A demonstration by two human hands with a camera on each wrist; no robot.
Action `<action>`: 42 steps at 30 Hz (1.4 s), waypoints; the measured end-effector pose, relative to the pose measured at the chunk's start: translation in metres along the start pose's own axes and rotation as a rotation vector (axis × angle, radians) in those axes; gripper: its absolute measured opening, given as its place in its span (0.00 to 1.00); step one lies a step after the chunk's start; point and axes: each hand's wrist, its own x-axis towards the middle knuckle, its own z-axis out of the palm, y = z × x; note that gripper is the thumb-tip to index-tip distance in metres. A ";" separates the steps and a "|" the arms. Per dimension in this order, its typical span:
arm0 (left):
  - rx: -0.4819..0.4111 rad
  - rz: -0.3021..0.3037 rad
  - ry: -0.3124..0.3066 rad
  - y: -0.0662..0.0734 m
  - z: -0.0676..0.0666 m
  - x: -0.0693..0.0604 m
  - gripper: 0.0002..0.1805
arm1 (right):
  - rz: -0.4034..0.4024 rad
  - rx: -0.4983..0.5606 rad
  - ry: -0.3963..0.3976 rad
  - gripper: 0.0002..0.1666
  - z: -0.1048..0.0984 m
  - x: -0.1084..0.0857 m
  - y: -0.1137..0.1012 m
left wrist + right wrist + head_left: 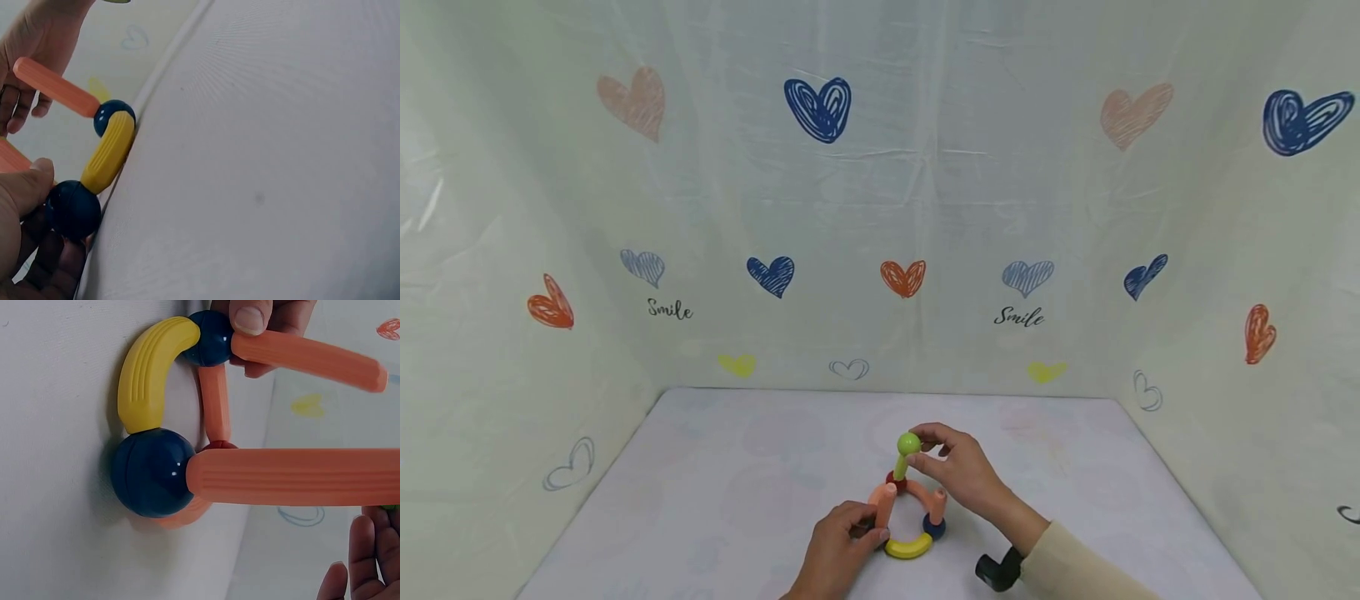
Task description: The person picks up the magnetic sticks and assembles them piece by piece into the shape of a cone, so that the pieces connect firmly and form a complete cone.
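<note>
A ring of curved sticks and balls lies on the table, with upright sticks on the balls. My left hand [842, 542] holds its left dark blue ball [74, 210], thumb at the joint with an orange stick [306, 359]. A yellow curved stick [910, 547] runs from there to the other blue ball [934, 527], which bears a second orange stick [300, 477]. At the back, a green stick [901, 467] stands on a red ball [896, 481]. My right hand [958, 471] pinches the green ball [908, 443] at that stick's top.
A white cloth covers the table [700, 492]. Behind and at both sides hang pale sheets printed with hearts [817, 110]. A black device [1000, 572] sits by the right wrist, below the sleeve [1075, 567].
</note>
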 end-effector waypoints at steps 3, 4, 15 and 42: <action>0.001 0.008 0.009 0.000 0.002 0.000 0.17 | -0.008 -0.004 -0.021 0.18 0.000 -0.002 -0.001; 0.002 0.010 0.011 -0.001 0.002 0.000 0.17 | -0.012 -0.006 -0.029 0.19 0.000 -0.003 -0.001; 0.006 0.036 0.021 0.003 0.001 0.003 0.19 | -0.046 -0.058 -0.070 0.22 -0.001 -0.009 -0.006; 0.015 0.016 0.045 0.006 0.003 0.004 0.19 | -0.057 -0.006 -0.132 0.18 0.001 -0.013 -0.002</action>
